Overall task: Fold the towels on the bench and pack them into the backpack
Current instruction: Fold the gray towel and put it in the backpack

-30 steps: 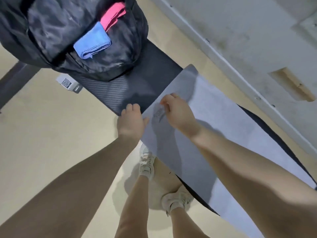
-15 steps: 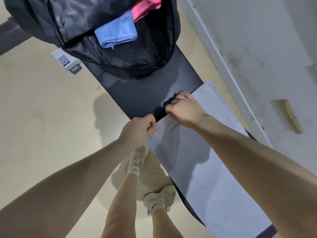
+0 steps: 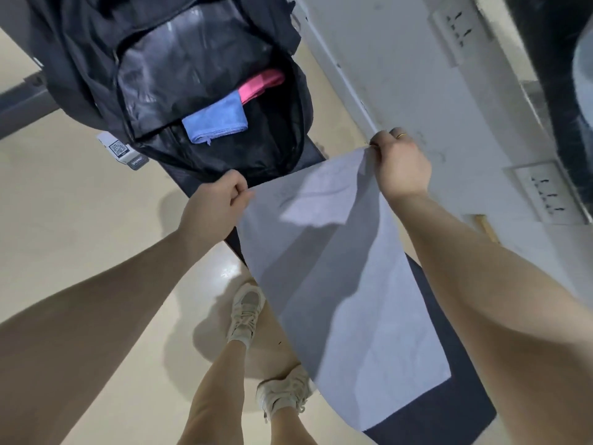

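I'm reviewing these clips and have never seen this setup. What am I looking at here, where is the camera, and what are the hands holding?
There is no machine: a person wears one wide-angle camera on the head, looking down past both bare arms to their shoes on the floor. The left hand and the right hand each pinch a far corner of a pale grey towel, lifting that end while the near end lies on the dark bench. At the bench's far end sits an open black backpack with a folded blue towel and a pink towel already inside.
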Demonstrator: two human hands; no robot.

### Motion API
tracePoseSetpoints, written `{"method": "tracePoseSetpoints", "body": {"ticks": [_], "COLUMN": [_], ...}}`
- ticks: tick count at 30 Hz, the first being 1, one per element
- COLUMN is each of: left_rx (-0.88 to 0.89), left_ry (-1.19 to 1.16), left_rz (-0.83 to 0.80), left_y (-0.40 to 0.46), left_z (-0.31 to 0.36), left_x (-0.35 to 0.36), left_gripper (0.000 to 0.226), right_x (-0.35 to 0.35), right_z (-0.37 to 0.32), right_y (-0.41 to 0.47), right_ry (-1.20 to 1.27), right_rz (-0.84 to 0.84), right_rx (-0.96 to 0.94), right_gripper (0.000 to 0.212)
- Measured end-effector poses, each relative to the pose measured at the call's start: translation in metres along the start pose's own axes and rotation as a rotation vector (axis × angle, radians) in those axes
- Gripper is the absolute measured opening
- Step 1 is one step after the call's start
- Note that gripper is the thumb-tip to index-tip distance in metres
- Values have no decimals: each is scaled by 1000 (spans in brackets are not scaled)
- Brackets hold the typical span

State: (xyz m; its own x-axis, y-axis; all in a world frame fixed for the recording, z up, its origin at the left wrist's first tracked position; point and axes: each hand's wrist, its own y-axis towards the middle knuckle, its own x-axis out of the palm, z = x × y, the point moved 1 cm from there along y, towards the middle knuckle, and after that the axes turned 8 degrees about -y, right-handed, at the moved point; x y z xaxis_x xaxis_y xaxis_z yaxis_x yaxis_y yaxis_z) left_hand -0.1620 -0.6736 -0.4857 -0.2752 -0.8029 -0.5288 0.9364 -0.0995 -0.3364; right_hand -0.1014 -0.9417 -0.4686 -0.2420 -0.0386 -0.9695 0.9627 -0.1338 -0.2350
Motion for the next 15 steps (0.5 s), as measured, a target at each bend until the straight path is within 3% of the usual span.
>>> {"method": "tracePoseSetpoints", "body": {"ticks": [2, 6, 12, 15], "left_rx": [76, 87, 200, 198], "left_ry": [-13, 77, 94, 78], "left_rz": [-45, -340, -497, -699], "left_y": [0, -9, -54, -80], "left_z": [14, 28, 30, 36], "left_x": [-9, 4, 77, 115], "left_gripper": [12, 7, 11, 16], "right_x": [-15, -11, 40, 61], "right_z": [-1, 16, 78, 113], "right_y": [2, -19, -114, -169], "right_ry": [115, 94, 81, 239], "right_rz": [19, -127, -264, -262], "right_rx": [62, 16, 58, 171], "right_gripper": [25, 24, 27, 22]}}
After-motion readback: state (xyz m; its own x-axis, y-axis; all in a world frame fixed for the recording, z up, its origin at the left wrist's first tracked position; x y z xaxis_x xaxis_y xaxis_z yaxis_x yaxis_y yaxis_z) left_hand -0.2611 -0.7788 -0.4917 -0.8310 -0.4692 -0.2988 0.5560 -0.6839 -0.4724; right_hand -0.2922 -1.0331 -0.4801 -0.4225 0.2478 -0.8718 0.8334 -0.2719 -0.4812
